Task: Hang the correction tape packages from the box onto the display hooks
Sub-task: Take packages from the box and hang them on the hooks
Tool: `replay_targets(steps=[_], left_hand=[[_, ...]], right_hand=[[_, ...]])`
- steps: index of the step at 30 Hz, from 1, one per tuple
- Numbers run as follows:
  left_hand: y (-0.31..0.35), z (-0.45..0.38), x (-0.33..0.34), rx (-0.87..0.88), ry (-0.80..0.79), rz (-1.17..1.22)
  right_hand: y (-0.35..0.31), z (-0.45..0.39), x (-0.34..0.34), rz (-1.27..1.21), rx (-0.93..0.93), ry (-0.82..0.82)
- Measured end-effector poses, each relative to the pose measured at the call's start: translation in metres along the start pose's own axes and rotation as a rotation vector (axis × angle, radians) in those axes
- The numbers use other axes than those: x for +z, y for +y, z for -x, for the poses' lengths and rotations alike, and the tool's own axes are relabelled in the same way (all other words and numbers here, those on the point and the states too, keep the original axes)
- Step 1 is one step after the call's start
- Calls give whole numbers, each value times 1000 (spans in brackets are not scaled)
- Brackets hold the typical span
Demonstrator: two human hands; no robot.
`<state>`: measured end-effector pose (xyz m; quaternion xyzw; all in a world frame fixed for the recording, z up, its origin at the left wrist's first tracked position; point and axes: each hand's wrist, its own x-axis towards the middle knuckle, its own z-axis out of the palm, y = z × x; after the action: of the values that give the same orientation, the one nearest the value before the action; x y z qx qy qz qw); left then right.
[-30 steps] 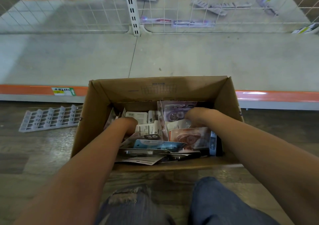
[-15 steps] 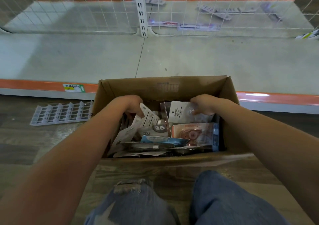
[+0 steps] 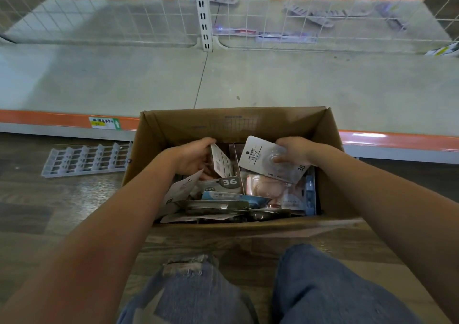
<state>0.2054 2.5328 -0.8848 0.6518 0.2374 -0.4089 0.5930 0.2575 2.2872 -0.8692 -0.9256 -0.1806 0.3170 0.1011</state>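
Lifted higher since the earlier frame: white-carded package (image 3: 267, 158), pinched by right hand (image 3: 294, 151) above right side of cardboard box (image 3: 231, 125). Left hand (image 3: 192, 156) curled round another package (image 3: 221, 162) at box's left. Remaining packages (image 3: 236, 197) heaped inside. Plastic rack (image 3: 84, 159) on floor, left. Wire grid (image 3: 124, 13) far behind.

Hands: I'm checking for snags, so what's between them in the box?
Head view: between left hand and right hand, the packages they hold.
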Motion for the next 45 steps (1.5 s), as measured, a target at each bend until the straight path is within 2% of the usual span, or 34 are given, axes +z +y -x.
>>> replay_targets(steps=[6, 8, 11, 15, 19, 24, 31, 36, 39, 43, 45], left_hand=[[-14, -4, -14, 59, -143, 197], [-15, -8, -11, 110, -109, -6], [-14, -15, 1, 212, -12, -463], [-11, -25, 19, 321, 55, -641], [-9, -37, 23, 393, 149, -928], [-13, -39, 27, 425, 143, -998], [-12, -33, 25, 506, 243, -1062], [-1, -18, 8, 412, 124, -1241], [1, -2, -1, 400, 114, -941], [19, 49, -6, 429, 231, -480], [32, 78, -6, 383, 262, -221]], right_hand=[[4, 0, 1, -58, 6, -12], [2, -1, 2, -51, 6, -23], [0, -2, 3, -42, 4, -23], [1, -2, 3, -34, 15, -16], [3, -3, 6, -55, 24, -20], [2, -2, 8, -72, 24, -22], [2, -2, 0, -113, -13, -19], [3, -1, -15, -200, 17, -57], [2, 5, -28, -311, 33, -95], [-13, 32, -60, -556, 62, -123], [-25, 51, -82, -720, 62, -132]])
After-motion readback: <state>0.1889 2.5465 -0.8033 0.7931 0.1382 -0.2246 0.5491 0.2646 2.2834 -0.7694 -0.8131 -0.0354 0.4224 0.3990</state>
